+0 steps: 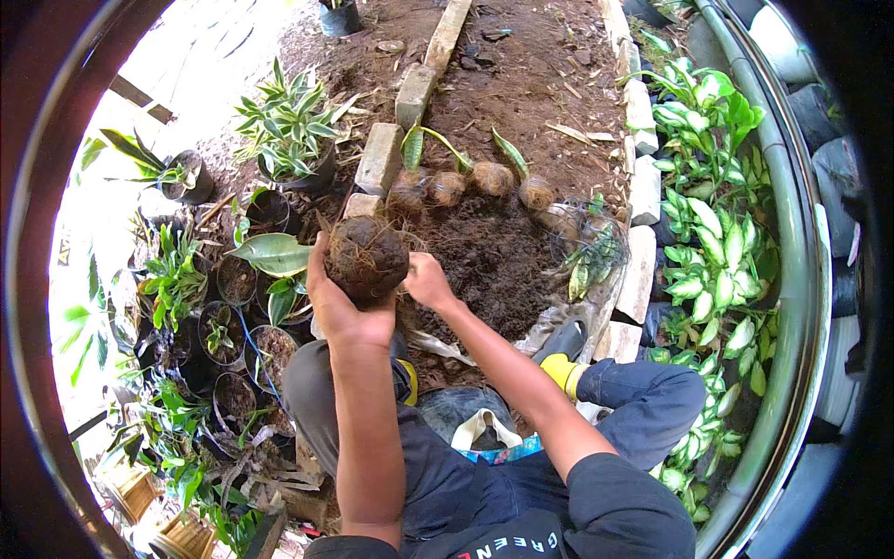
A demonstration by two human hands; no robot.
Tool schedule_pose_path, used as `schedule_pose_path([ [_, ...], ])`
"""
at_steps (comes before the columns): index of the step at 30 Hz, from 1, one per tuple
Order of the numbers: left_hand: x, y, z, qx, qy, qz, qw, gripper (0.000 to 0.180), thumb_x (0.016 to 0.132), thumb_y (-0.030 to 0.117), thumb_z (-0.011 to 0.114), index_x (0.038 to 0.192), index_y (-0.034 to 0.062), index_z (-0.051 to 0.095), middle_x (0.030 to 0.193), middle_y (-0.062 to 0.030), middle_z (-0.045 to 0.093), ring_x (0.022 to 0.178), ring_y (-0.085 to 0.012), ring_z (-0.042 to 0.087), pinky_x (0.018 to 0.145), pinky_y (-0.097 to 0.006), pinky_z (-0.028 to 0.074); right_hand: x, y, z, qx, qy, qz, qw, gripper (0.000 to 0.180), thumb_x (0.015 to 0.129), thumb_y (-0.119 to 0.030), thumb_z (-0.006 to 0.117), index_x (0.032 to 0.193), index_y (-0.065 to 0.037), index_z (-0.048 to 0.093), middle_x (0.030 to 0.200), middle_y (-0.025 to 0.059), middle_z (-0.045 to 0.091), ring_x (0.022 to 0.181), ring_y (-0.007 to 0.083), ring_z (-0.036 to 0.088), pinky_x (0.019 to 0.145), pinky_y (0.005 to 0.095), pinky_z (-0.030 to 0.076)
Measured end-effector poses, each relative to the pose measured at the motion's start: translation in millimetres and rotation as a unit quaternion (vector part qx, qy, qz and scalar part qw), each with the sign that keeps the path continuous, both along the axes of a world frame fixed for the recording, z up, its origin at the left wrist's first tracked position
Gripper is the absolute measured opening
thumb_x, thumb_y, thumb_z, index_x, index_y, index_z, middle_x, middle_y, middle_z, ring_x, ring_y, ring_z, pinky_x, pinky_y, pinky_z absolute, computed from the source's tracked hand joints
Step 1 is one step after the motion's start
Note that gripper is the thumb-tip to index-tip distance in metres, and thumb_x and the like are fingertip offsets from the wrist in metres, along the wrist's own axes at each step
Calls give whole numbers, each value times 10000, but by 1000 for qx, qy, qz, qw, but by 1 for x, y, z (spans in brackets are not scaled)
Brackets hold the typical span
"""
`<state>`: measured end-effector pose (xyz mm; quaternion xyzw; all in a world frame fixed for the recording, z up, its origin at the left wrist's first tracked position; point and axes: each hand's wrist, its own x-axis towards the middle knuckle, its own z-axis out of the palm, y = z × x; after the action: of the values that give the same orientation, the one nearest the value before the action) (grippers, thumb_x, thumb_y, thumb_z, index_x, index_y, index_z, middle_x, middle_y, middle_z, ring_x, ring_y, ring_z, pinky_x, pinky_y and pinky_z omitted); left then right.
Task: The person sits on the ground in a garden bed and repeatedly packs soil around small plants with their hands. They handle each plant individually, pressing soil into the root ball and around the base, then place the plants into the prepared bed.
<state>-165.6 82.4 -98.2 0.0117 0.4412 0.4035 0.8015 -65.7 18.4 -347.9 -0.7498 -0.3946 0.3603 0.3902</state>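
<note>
My left hand [346, 319] is wrapped round a round brown ball of fibre and soil [369, 257], holding it up from below. A broad green leaf [272, 253] sticks out to the left of the ball. Close against the ball's right side is my right hand [428, 282], its fingers closed. Whatever they may pinch is hidden or too small to name. Beyond lies a heap of dark loose soil [484, 265]. Along its far edge sit several similar fibre balls [447, 189], some with a single upright leaf [510, 154].
Potted plants [298, 158] crowd the left side. To the right, a row of pale bricks [643, 191] borders variegated leafy plants [712, 233] and a thick curved pole [778, 186]. Clear plastic with leaves [596, 247] lies right of the soil. My crossed legs [643, 401] are in front.
</note>
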Motion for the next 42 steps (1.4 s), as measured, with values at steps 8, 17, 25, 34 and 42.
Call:
schedule_pose_path([
  [8,-1,-2,2,10,0,-7,1000,356,919,425,576,1143,174,692,1122,-37,712,1032,-265,670,903,-479,514,-10,-49,16,37,-223,7,974,205,788,-241,644,922,-227,799,1570,182,319,1434,449,184,1162,564,132],
  [17,7,-7,10,-17,11,2,1000,353,916,421,593,1145,169,685,1125,-44,706,1038,-266,669,899,-482,525,70,-156,-60,1,-178,-326,928,163,870,-128,621,983,-59,716,1069,131,631,971,276,619,867,393,505],
  [25,11,-9,8,-17,-12,-10,1000,396,909,381,634,1221,138,637,1180,-49,673,1081,-260,643,946,-470,503,71,-179,-100,-167,-15,-116,979,495,877,-190,658,1337,-31,566,1355,188,540,1197,334,564,1022,412,456],
  [34,17,-10,11,-25,17,-18,999,397,900,396,640,1213,152,641,1147,-44,678,1065,-264,639,932,-480,495,9,-127,-99,-318,-39,-50,946,974,848,-295,750,1577,-72,144,1626,196,111,1487,403,148,1194,477,281],
  [42,19,-10,9,-23,14,-24,999,396,902,418,626,1198,156,651,1146,-43,683,1067,-261,634,938,-482,484,-3,-135,-91,-331,-85,-6,940,867,862,-196,730,1553,-85,220,1602,193,170,1464,405,195,1140,486,382],
])
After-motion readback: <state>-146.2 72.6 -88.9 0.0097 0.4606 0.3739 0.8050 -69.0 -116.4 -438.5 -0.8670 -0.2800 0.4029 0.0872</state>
